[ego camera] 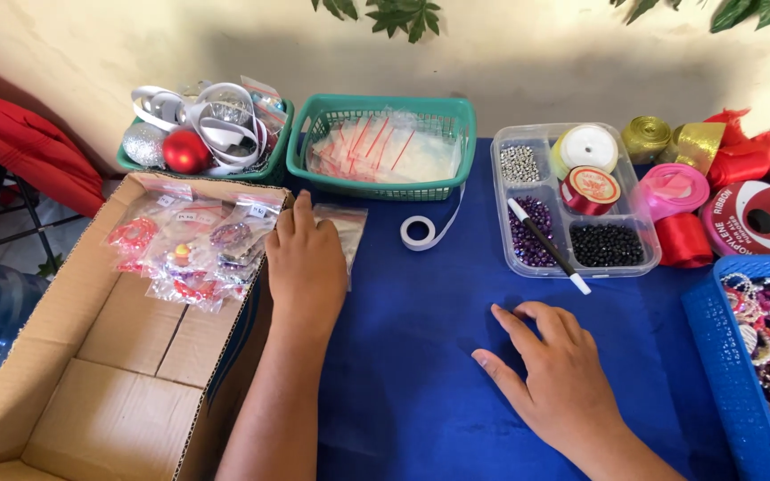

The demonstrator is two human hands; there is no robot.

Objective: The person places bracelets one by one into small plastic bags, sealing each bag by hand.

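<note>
**Left hand on bag at box edge, right hand flat on cloth**

Your left hand [305, 267] sits centre-left of frame, fingers together, flat on a small clear plastic zip bag [342, 230] beside the open brown cardboard box [126, 374], likely pinning it. Your right hand [552, 379], lower right, rests fingers spread wide on the blue tablecloth [421, 356], holding nothing, probably bracing. 1 white-tipped black pen [547, 246] lies across the clear bead tray [572, 200].

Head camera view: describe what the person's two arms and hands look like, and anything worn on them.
Both are bare. The left hand and its forearm show no sleeve, glove, watch or bracelet. The right hand is likewise uncovered, with no sleeve in view as far as the frame's edge. No rings or other jewellery can be seen on the fingers of either hand. The nails look short and unpainted.
</note>
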